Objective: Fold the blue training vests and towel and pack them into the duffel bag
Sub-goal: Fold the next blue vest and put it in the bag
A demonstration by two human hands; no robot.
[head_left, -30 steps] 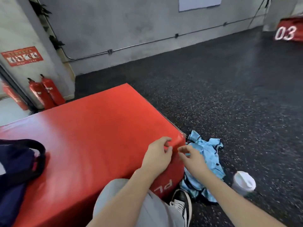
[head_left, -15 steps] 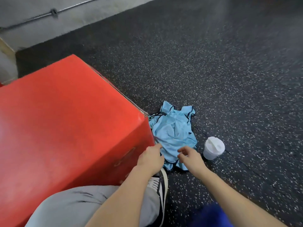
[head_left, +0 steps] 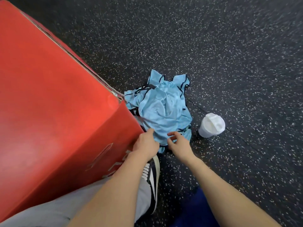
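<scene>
Crumpled vests (head_left: 161, 108) on floor (head_left: 229, 54) beside red box (head_left: 57, 95); left hand (head_left: 146, 142) and right hand (head_left: 177, 143) at near edge, fingers loose, grasping nothing.

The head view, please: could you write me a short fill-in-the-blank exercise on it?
1. The crumpled vests lie on the ____.
2. The lidded cup is coloured ____.
3. The padded box beside the vests is ____.
4. Both hands, left and right, reach toward the ____.

Answers: floor; white; red; vests
</scene>
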